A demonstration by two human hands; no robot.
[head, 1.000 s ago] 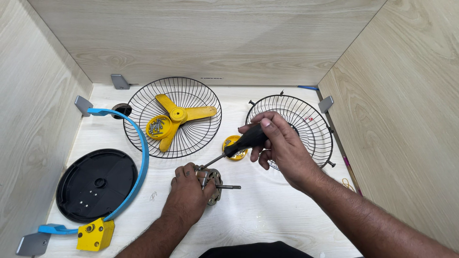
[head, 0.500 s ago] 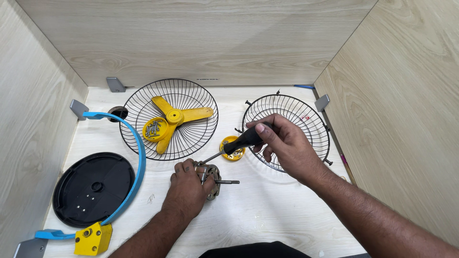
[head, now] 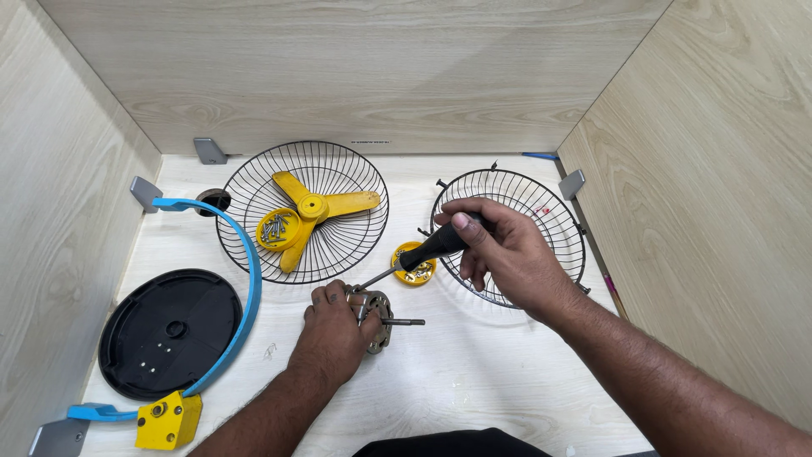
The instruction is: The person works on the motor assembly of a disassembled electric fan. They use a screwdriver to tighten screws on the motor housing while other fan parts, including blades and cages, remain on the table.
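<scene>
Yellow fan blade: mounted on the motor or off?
Off. The yellow fan blade lies loose in the left wire guard; the motor sits apart under the left hand.

Yellow, black and blue parts are showing against pale wood.

The pale woodgrain table (head: 474,389) is taking up everything, and the walls around it are showing the same streaked grain. Toward its back, a black wire grille (head: 338,182) is making a pattern of spokes and rings, and a bright yellow fan blade (head: 326,206) is lying on it beside a yellow cap (head: 277,230) of grey screws. A second black wire grille (head: 554,211) is sitting toward the table's right. A small yellow dish (head: 417,272) is glowing near the middle, by the screwdriver (head: 427,250) with its black handle and silver shaft, and the dull grey-and-brass motor (head: 376,317). Toward the table's left, a matt black round base (head: 169,332) is lying under a sky-blue curved arm (head: 245,279) ending in a yellow block (head: 169,420).
</scene>
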